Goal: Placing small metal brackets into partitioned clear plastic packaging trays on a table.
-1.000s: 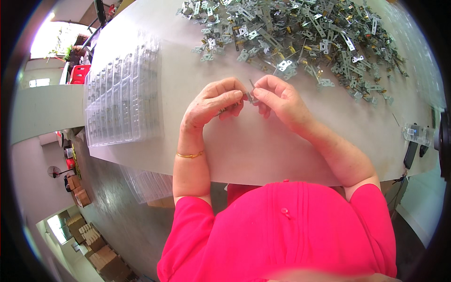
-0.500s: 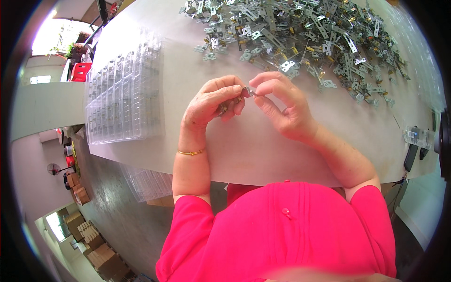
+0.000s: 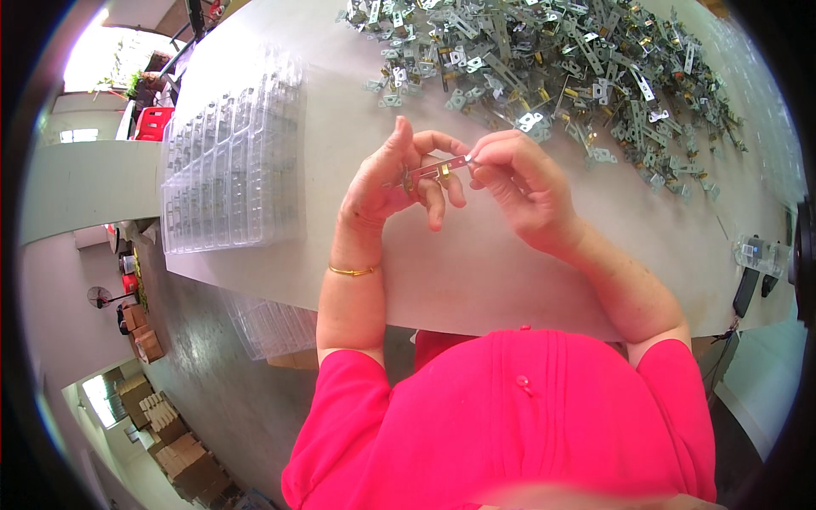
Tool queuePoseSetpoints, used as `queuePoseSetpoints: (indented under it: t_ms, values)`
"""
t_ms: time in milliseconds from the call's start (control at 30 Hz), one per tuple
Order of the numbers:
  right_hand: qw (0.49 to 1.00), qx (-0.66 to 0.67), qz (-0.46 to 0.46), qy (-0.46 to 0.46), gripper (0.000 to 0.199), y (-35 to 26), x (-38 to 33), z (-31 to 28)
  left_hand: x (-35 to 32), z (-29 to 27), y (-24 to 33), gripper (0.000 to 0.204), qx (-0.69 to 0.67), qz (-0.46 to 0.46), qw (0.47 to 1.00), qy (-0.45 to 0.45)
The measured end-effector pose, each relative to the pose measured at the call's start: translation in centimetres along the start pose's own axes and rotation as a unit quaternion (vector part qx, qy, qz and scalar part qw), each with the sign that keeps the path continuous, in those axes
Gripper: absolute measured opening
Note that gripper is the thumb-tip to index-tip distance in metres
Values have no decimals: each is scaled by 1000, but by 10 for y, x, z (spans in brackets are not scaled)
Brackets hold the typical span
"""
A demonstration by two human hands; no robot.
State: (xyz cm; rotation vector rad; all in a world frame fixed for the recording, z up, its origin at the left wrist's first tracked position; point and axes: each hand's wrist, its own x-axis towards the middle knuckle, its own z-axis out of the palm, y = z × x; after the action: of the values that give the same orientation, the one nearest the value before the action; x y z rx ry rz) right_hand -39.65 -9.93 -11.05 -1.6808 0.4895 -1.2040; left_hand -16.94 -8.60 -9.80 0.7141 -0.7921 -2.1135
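A slim silvery metal strip fitting (image 3: 435, 170) with a small brass-coloured piece spans my two hands. My left hand (image 3: 378, 183) cradles its inner end against the palm and fingers, the thumb raised away from it. Between thumb and fingertips, my right hand (image 3: 531, 191) pinches the outer end. Whether other small parts lie in the left palm I cannot tell. Beyond the hands spreads a big heap of similar metal fittings (image 3: 586, 72), silvery with some brass-coloured parts.
Stacked clear plastic trays (image 3: 229, 166) with small parts stand at the table's left. More clear trays (image 3: 272, 327) sit below the edge. A clear plastic container (image 3: 759, 253) and a dark strap-like object (image 3: 745, 291) lie at right. The pale tabletop (image 3: 501, 289) ends just before me.
My left thumb has lifted off and the fingers have spread, so the strip fitting now shows lengthwise. The right hand still pinches its end. The whole view has shifted slightly.
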Motion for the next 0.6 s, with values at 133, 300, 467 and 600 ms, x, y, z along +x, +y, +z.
queuePoseSetpoints:
  t_ms: [133,300,467,600]
  values:
    - [973,188,121,57,8,-3,-1,1,5,-14,-5,49,2,108,994,-14]
    - [951,237,158,117,11,0,1,2,0,-11,-10,44,89,155,984,23]
    - [933,278,181,137,12,-1,2,3,7,-12,-15,43,95,218,971,-7]
    - [927,276,226,117,12,2,0,5,13,-13,-20,41,122,251,959,40]
